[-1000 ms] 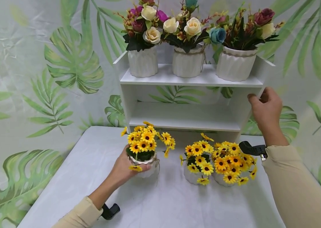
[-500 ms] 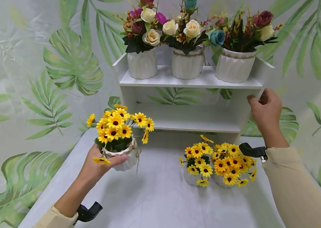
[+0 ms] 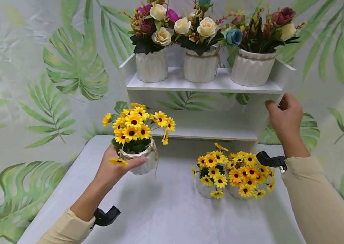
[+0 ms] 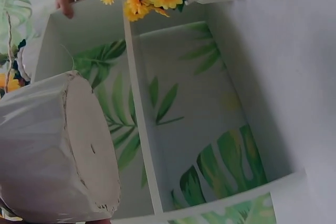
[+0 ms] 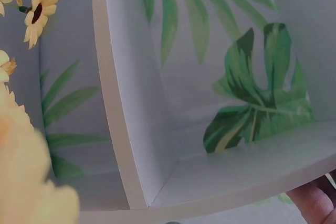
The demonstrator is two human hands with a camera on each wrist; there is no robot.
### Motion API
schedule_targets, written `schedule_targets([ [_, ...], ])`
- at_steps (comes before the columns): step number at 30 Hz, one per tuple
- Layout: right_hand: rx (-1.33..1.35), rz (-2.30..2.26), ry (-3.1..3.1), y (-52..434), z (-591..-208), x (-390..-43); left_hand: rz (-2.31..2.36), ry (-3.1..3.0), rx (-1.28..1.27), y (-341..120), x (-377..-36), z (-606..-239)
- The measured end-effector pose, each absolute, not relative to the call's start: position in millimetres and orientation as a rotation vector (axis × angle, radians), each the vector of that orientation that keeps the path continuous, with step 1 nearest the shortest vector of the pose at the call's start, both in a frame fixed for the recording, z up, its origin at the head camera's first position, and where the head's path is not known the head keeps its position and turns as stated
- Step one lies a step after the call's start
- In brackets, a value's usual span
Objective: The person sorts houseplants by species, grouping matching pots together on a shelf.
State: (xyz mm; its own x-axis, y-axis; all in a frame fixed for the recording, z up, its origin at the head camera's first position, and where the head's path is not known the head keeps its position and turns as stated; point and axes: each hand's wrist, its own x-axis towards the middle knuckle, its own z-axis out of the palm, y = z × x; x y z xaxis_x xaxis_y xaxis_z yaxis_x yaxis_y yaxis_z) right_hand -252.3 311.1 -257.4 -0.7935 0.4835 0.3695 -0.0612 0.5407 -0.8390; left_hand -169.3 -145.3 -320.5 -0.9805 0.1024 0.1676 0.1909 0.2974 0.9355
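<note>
My left hand (image 3: 114,162) grips a white ribbed pot (image 3: 142,161) of yellow sunflowers (image 3: 133,125), its thumb across the front of the pot. The pot is raised above the table, left of the shelf's front. In the left wrist view the underside of this pot (image 4: 92,145) shows. My right hand (image 3: 286,117) holds the right side panel of the white shelf (image 3: 205,123), thumb at the front edge; part of it shows in the right wrist view at the panel's edge. The fingers behind the panel are hidden.
Two more pots of yellow sunflowers (image 3: 213,169) stand side by side on the white table (image 3: 175,217), front right of the shelf. Three white pots of mixed roses (image 3: 200,66) line the top tier. A leaf-print cloth (image 3: 77,64) hangs behind.
The left hand has lifted the sunflower pot off the table and carried it left, then slightly back to the right and up. The right hand stays on the shelf panel.
</note>
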Motion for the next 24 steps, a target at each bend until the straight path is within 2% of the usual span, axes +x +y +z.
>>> schedule_targets([
  [12,-0.362,1.238,-2.211,310,-259,-250,-1.874,-2.435,-0.339,-115,-188,-307],
  [24,-0.358,1.224,-2.196,309,-258,-252,-1.662,-2.492,-0.465,-61,-215,-286],
])
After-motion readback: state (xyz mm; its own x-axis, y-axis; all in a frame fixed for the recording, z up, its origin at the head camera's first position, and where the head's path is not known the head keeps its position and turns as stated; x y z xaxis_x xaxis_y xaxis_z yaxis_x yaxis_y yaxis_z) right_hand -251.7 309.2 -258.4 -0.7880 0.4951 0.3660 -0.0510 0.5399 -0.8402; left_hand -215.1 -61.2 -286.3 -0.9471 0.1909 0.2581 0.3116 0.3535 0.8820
